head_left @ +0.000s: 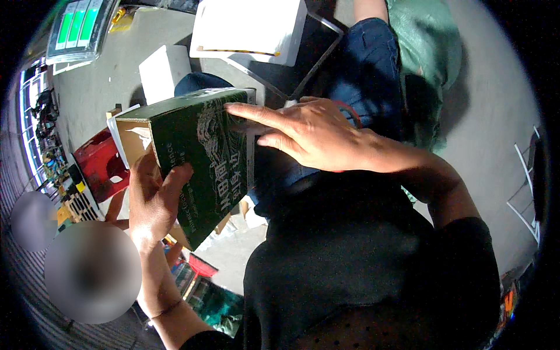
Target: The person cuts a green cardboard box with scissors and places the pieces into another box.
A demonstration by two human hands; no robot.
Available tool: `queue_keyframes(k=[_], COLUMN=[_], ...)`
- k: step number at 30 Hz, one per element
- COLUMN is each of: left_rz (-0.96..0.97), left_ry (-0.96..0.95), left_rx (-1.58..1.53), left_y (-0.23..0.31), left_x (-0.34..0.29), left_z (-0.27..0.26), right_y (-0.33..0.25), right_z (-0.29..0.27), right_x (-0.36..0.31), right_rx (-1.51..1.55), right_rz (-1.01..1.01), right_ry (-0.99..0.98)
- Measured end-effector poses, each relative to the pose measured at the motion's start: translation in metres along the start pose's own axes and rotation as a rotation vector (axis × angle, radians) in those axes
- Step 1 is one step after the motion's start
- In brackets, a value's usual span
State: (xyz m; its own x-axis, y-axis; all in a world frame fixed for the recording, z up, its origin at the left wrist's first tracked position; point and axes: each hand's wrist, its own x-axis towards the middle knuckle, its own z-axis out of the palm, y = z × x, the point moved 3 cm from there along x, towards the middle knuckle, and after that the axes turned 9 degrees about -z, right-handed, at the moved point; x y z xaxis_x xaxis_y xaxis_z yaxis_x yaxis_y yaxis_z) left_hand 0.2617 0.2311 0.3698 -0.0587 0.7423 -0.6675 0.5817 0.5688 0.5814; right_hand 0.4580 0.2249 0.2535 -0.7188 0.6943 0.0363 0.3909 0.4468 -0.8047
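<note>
A dark green cardboard box [201,169] with pale printed lettering and a line drawing is held up in front of me, tilted. My left hand [153,201] grips it by the left end, thumb on the printed face, the other fingers partly hidden behind. That end shows bare brown cardboard and a torn white patch. From the right, my right hand [318,133] reaches over with its index finger stretched out to the box's upper right part. Its thumb stands apart below, and it holds nothing; whether the fingertip presses on the cardboard I cannot tell.
Beyond the box are a white foam container [251,26] on a dark panel [309,49] and a white block [166,70]. A red plastic crate [99,163] lies left. Near the jeans-clad leg [364,64] rests a green woven sack [429,41]. A metal frame [521,195] stands right.
</note>
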Motion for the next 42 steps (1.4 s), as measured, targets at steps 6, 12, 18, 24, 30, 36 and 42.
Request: queue_keyframes(k=[6, 12, 18, 24, 30, 36, 42], left_rz=[0.111, -0.002, 0.000, -0.245, -0.235, -0.262, -0.242], left_ry=[0.142, 0.197, 0.077, 0.025, -0.124, -0.015, -0.050], left_rx=[0.203, 0.112, -0.036, -0.338, -0.442, -0.461, -0.501], left_y=[0.007, 0.004, 0.003, 0.001, -0.007, -0.009, -0.015], left_x=[0.009, 0.009, 0.011, 0.010, 0.023, 0.031, 0.038], left_z=[0.007, 0.001, -0.008, -0.015, -0.024, -0.033, -0.048], right_y=[0.009, 0.008, 0.008, 0.013, 0.023, 0.096, 0.082], right_z=[0.018, 0.020, 0.022, 0.025, 0.016, 0.037, 0.055], right_x=[0.000, 0.006, 0.013, 0.023, 0.031, 0.045, 0.062], right_rx=[0.016, 0.068, 0.193, 0.321, 0.353, 0.506, 0.510], right_rz=[-0.152, -0.158, -0.172, -0.217, -0.112, -0.071, -0.085], right_ry=[0.369, 0.346, 0.379, 0.423, 0.244, 0.778, 0.940])
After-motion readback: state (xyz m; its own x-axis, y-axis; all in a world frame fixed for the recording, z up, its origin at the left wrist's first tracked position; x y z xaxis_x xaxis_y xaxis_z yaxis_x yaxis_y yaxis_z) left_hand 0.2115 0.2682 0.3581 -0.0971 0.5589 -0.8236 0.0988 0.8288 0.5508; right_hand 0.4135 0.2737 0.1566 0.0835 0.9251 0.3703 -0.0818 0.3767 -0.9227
